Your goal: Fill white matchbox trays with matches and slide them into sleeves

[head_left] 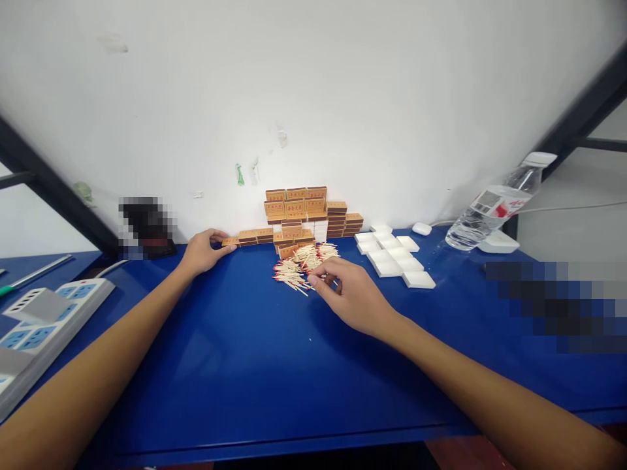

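My left hand (204, 252) has its thumb and fingers around the end matchbox (229, 241) of a low row by the wall. Further along that row lie other orange matchboxes (255, 236), leading to a stacked wall of matchboxes (295, 207) in the middle. A heap of red-tipped matches (294, 270) lies loose before the stack. Over the heap's right edge, my right hand (353, 294) is closed with thumb and fingertips together; what they hold, if anything, cannot be made out. White matchbox trays (392, 256) lie flat right of the heap.
A clear water bottle (490, 205) leans at the right near a white flat box (498, 242) and a small white case (422, 228). At the left lie a power strip (91, 297) and a green-handled screwdriver (36, 274). The blue table (274, 378) meets the wall behind.
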The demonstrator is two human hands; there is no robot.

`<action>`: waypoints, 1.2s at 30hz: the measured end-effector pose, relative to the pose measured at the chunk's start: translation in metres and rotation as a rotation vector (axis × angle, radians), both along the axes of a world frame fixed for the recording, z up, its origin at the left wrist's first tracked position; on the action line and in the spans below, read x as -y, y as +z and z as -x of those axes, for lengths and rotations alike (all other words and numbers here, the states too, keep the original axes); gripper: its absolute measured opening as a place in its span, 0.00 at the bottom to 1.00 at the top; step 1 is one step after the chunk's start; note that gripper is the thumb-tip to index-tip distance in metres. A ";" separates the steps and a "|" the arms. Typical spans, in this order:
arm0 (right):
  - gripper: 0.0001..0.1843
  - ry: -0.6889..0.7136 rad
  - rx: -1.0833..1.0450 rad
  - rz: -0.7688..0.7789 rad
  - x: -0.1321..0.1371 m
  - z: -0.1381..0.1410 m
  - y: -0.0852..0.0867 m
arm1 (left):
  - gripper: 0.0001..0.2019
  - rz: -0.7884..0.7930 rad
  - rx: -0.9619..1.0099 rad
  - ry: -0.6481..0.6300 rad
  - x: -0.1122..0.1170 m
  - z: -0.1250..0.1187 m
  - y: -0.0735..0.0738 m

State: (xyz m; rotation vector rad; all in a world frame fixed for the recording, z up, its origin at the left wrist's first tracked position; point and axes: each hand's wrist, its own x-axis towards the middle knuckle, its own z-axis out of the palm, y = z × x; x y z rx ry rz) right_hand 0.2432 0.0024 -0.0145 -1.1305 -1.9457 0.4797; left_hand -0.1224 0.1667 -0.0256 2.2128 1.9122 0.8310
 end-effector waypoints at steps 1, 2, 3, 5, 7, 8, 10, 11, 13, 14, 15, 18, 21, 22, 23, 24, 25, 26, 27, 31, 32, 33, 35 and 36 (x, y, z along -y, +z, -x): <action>0.09 0.001 0.005 -0.007 -0.001 0.000 0.000 | 0.29 0.020 0.018 -0.005 -0.001 0.002 0.000; 0.08 -0.001 0.008 -0.012 -0.002 -0.001 -0.001 | 0.30 0.039 0.033 -0.013 -0.003 0.004 0.000; 0.08 -0.005 0.011 -0.014 -0.003 -0.001 -0.001 | 0.31 0.056 0.043 -0.024 -0.004 0.007 0.000; 0.08 -0.012 0.015 -0.013 -0.004 -0.002 -0.001 | 0.30 0.074 0.056 -0.044 -0.004 0.012 0.003; 0.08 -0.020 0.024 -0.015 -0.005 -0.003 -0.001 | 0.28 0.067 0.066 -0.035 -0.002 0.019 0.008; 0.08 -0.025 0.029 -0.017 -0.005 -0.003 -0.001 | 0.28 0.053 0.071 -0.016 0.001 0.023 0.012; 0.07 -0.030 0.037 -0.017 -0.004 -0.003 0.000 | 0.29 0.013 0.083 0.045 0.008 0.027 0.020; 0.07 -0.028 0.036 -0.016 -0.003 -0.003 0.001 | 0.30 -0.010 0.088 0.070 0.012 0.027 0.024; 0.07 -0.011 0.023 -0.015 -0.001 -0.002 0.002 | 0.30 -0.055 0.098 0.077 0.018 0.018 0.030; 0.08 -0.001 0.015 -0.011 0.000 -0.002 0.002 | 0.30 -0.072 0.098 0.058 0.020 0.010 0.032; 0.08 0.007 0.009 -0.007 0.001 -0.001 0.002 | 0.30 -0.086 0.091 0.030 0.021 -0.001 0.033; 0.08 0.008 0.015 0.012 0.002 0.000 0.001 | 0.27 -0.121 0.055 -0.055 0.016 -0.040 0.031; 0.07 0.001 0.042 0.030 0.003 0.000 0.001 | 0.20 -0.133 0.003 -0.106 0.007 -0.073 0.025; 0.07 0.000 0.047 0.034 0.003 0.000 0.002 | 0.17 -0.139 -0.014 -0.109 0.005 -0.080 0.024; 0.07 -0.001 0.048 0.035 0.003 0.000 0.003 | 0.16 -0.154 -0.030 -0.103 0.003 -0.084 0.022; 0.07 -0.002 0.047 0.034 0.003 0.000 0.003 | 0.14 -0.168 -0.044 -0.092 0.002 -0.087 0.021; 0.07 -0.002 0.044 0.031 0.003 0.000 0.004 | 0.14 -0.182 -0.054 -0.079 0.002 -0.088 0.019; 0.07 0.000 0.043 0.025 0.004 0.001 0.005 | 0.13 -0.192 -0.061 -0.067 0.002 -0.089 0.018; 0.07 0.003 0.044 0.021 0.005 0.001 0.006 | 0.13 -0.198 -0.065 -0.059 0.002 -0.089 0.017; 0.08 0.017 0.063 0.021 0.008 0.002 0.007 | 0.12 -0.190 -0.081 -0.065 0.002 -0.089 0.015; 0.08 0.019 0.066 0.026 0.008 0.002 0.007 | 0.12 -0.187 -0.090 -0.067 0.002 -0.089 0.015; 0.08 0.019 0.068 0.030 0.008 0.002 0.007 | 0.12 -0.187 -0.101 -0.068 0.002 -0.090 0.015; 0.08 0.012 0.065 0.030 0.007 0.001 0.007 | 0.12 -0.189 -0.128 -0.066 0.003 -0.091 0.017; 0.08 0.006 0.060 0.025 0.005 0.000 0.006 | 0.12 -0.191 -0.142 -0.063 0.004 -0.090 0.017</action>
